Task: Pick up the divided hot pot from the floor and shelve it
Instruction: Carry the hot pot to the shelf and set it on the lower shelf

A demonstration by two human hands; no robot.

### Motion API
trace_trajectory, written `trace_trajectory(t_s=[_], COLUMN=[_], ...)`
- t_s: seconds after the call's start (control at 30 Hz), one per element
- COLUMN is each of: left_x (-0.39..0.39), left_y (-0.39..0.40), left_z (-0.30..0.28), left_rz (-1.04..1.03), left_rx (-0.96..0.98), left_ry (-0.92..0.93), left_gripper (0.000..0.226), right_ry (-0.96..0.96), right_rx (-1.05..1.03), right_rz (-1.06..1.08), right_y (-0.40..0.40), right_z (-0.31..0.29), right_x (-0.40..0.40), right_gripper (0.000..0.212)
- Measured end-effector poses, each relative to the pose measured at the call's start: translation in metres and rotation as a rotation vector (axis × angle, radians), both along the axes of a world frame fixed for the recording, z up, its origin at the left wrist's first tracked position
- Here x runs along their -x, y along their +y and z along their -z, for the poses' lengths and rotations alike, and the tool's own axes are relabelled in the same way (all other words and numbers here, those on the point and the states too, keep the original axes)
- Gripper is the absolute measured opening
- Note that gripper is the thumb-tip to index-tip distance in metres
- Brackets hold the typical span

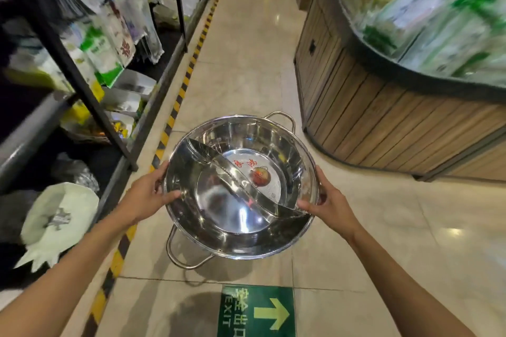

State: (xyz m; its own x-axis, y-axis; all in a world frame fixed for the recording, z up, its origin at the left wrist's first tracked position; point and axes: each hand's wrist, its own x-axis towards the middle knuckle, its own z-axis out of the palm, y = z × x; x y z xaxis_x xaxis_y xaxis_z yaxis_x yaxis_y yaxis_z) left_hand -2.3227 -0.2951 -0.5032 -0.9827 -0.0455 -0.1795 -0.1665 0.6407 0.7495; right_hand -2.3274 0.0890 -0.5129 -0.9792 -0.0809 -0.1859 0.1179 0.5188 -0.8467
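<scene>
Both hands' fingers (175, 194) clasp the divided hot pot (241, 186) by opposite rims.

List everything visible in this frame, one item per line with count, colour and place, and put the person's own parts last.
divided hot pot: one, shiny steel, centre, held above the floor, curved divider inside, round label in one half
pot handles: two, steel loops, far and near sides, not gripped
floor: beige glossy tiles, aisle running ahead
hazard stripe: one, yellow and black, along the left rack's base
exit sign: one, green with pale arrow, on the floor at bottom centre
rack: one, dark metal, left, holding blurred packaged goods
display counter: one, wooden slats, right, green and white packages on top
left hand: gripping the pot's left rim
right hand: gripping the pot's right rim
</scene>
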Motion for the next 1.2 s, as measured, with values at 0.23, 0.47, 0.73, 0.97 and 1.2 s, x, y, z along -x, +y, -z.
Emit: trace_trajectory(t_s=[0.23,0.47,0.73,0.97,1.2], left_x=[-0.042,-0.097,-0.204,-0.337,-0.527], left_y=[-0.023,-0.051,-0.055,-0.037,0.007], left_z=[-0.22,-0.286,-0.303,-0.298,-0.308], left_rz=[-0.025,-0.014,-0.312,-0.725,-1.137], left_rx=[-0.136,-0.138,-0.149,-0.129,-0.056], left_ry=[0.017,0.019,0.1,0.104,0.071], left_gripper=[0.087,0.098,0.096,0.094,0.094], right_ry=[0.087,0.188,0.184,0.174,0.107], right_rx=[-0.048,-0.075,-0.043,-0.025,-0.008], right_rz=[-0.119,-0.274,-0.586,-0.913,-1.364], right_y=[-0.024,-0.039,-0.09,-0.169,-0.283], right_z=[-0.223,-0.302,-0.312,-0.319,-0.309], right_x=[-0.013,-0.021,-0.013,-0.037,-0.144], right_gripper=[0.101,0.096,0.098,0.099,0.118])
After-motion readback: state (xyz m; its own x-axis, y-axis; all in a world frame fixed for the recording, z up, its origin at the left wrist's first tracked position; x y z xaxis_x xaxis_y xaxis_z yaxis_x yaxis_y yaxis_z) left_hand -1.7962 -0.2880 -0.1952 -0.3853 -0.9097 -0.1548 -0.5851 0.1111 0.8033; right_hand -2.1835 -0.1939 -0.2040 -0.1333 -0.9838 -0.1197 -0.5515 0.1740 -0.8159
